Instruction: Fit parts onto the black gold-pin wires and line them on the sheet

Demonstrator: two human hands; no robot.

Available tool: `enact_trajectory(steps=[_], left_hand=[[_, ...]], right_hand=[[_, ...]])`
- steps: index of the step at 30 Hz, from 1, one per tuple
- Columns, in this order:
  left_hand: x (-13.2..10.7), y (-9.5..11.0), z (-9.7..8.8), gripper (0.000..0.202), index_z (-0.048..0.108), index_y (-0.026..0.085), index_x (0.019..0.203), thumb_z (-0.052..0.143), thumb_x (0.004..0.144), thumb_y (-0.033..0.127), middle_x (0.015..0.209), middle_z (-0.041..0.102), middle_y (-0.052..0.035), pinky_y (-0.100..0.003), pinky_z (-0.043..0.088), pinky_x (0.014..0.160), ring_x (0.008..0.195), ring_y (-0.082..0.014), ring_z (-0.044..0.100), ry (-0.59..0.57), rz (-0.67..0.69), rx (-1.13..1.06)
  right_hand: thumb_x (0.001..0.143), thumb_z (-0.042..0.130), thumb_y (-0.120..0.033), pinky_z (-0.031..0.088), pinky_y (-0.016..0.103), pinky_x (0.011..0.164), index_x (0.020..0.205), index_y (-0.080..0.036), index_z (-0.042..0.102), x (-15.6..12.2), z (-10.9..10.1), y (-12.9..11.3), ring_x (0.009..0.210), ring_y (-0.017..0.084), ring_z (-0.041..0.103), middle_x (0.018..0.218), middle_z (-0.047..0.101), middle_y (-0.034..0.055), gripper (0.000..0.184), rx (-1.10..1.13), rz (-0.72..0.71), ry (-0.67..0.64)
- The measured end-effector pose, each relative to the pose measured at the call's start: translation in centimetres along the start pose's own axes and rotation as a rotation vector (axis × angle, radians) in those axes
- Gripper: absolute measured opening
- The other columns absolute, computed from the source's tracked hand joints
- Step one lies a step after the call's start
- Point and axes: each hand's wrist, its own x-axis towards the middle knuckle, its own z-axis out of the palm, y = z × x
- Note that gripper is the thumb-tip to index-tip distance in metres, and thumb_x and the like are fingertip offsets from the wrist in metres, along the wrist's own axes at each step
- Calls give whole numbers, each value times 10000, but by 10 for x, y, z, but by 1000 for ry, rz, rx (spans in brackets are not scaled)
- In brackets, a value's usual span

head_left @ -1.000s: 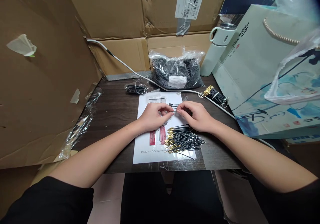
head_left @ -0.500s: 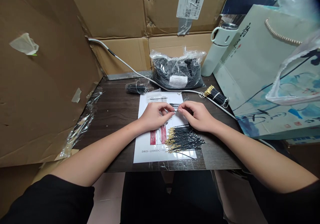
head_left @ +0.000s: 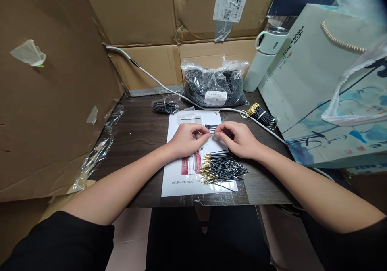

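A thin black cable (head_left: 213, 133) spans the small gap between my fingertips. My left hand (head_left: 190, 140) pinches one end, and my right hand (head_left: 237, 140) pinches the other; the ends themselves are hidden by the fingers. Just beyond the fingertips, several short black cables (head_left: 211, 127) lie side by side on a printed white sheet (head_left: 172, 186). Nearer to me, a loose pile of black cables with gold tips (head_left: 223, 167) covers the sheet's lower right, gold ends pointing left.
At the back sit a clear bag of black cables (head_left: 211, 83) and a pale green bottle (head_left: 266, 61). A smaller bagged bundle (head_left: 165, 107) is left, a tied gold-tipped bundle (head_left: 261, 115) right. A white cord (head_left: 157, 82) crosses the table. Cardboard (head_left: 51, 101) and a paper bag (head_left: 314, 85) flank it.
Hardly anything differs: both hands stay pinched on the cable, with only a very slight shift of the fingers and of the view.
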Motion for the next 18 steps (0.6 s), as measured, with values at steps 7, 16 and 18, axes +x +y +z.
enact_trajectory(steps=[7, 16, 18], left_hand=[[0, 1, 0, 178, 846, 163, 980, 750, 962, 312, 829, 784, -40, -250, 461, 664, 707, -123, 625, -2, 5, -8], [1, 0, 0, 164, 846, 165, 976, 755, 952, 299, 795, 775, -24, -254, 466, 674, 687, -117, 625, -4, -1, -8], [1, 0, 0, 160, 845, 165, 974, 754, 951, 295, 804, 779, -26, -257, 470, 679, 694, -119, 629, 0, -2, -6]], right_hand=[[1058, 645, -290, 481, 349, 768, 1028, -194, 702, -1, 0, 0, 833, 193, 637, 952, 722, 48, 116, -3, -9, -1], [1055, 643, -274, 482, 351, 762, 1020, -198, 684, 0, 0, 1, 823, 194, 628, 940, 710, 49, 92, -16, -29, 10], [1054, 639, -268, 483, 351, 763, 1018, -197, 681, 0, 0, 1, 822, 193, 626, 936, 706, 48, 89, -17, -33, 12]])
